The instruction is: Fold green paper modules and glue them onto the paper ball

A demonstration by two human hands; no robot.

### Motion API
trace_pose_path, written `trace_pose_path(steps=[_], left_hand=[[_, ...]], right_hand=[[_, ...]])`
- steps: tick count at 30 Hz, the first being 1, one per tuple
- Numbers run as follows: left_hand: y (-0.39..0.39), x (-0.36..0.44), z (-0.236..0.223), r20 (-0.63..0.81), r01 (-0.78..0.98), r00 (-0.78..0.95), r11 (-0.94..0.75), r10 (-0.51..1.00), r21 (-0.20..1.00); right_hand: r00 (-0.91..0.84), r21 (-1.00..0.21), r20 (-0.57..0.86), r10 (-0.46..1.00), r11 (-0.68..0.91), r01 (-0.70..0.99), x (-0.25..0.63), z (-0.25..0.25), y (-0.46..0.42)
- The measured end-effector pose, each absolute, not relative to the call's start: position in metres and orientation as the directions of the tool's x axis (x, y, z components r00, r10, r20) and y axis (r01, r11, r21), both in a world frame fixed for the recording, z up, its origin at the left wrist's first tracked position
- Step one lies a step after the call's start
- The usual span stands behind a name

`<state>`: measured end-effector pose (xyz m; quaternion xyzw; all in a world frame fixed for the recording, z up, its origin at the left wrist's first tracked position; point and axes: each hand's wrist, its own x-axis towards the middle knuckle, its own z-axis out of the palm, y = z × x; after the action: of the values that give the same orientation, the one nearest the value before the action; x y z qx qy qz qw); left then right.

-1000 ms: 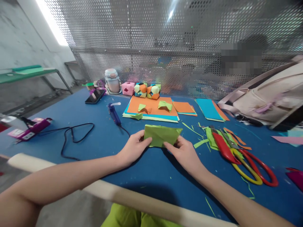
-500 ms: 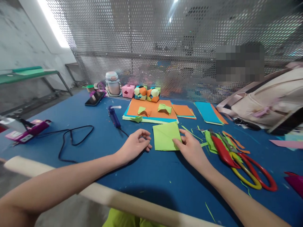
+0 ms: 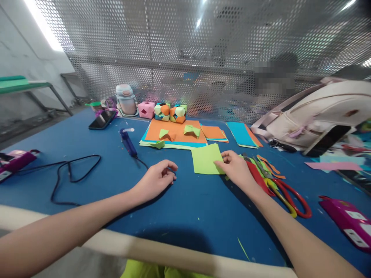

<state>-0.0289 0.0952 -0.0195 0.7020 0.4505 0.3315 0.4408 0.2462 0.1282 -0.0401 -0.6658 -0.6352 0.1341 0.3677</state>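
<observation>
A light green square of paper [image 3: 205, 159] is pinched at its right edge by my right hand [image 3: 234, 170], thumb on top. It tilts slightly above the blue table. To its left my left hand [image 3: 156, 178] rests with loosely curled fingers, thumb and forefinger apart and nothing between them. Just beyond the paper lie orange sheets [image 3: 176, 127] on blue and pale ones, with small folded green pieces [image 3: 192, 130] on top. Beside my right hand are scissors [image 3: 285, 191] with red and yellow handles, partly hidden by the hand, over green scraps.
A blue glue gun [image 3: 128, 143] with a black cord lies left of centre. Folded paper cubes [image 3: 162, 112] and a bottle [image 3: 126, 101] stand along the perforated metal screen [image 3: 174, 50]. A phone [image 3: 102, 119], blue paper strips [image 3: 242, 134], a beige backpack [image 3: 315, 112] and a purple power strip [image 3: 348, 220] are around.
The paper, held folded in both hands at first, is now spread as a square in my right hand alone. My left hand has let go and moved left. The view has turned right.
</observation>
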Motion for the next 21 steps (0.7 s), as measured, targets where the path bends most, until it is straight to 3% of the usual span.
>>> trace_pose_path(steps=[9,15,18,21], left_hand=[[0.093,-0.029,-0.019,0.049,0.384,0.393,-0.213,0.918,0.899],[0.093,-0.032,-0.005,0.043,0.371,0.402,-0.206,0.915,0.905],[0.094,-0.029,0.01,-0.049,0.38,0.377,-0.106,0.925,0.919],[0.095,-0.022,0.02,-0.127,0.159,0.321,0.079,0.939,0.984]], right_hand=[[0.08,-0.617,0.23,0.97,0.082,0.783,0.243,-0.03,0.123],[0.081,-0.54,0.396,0.915,0.161,0.826,0.251,-0.012,0.116],[0.225,-0.681,0.438,0.87,0.159,0.715,0.245,-0.004,0.108],[0.191,-0.931,0.206,0.96,0.132,0.341,0.221,-0.006,0.095]])
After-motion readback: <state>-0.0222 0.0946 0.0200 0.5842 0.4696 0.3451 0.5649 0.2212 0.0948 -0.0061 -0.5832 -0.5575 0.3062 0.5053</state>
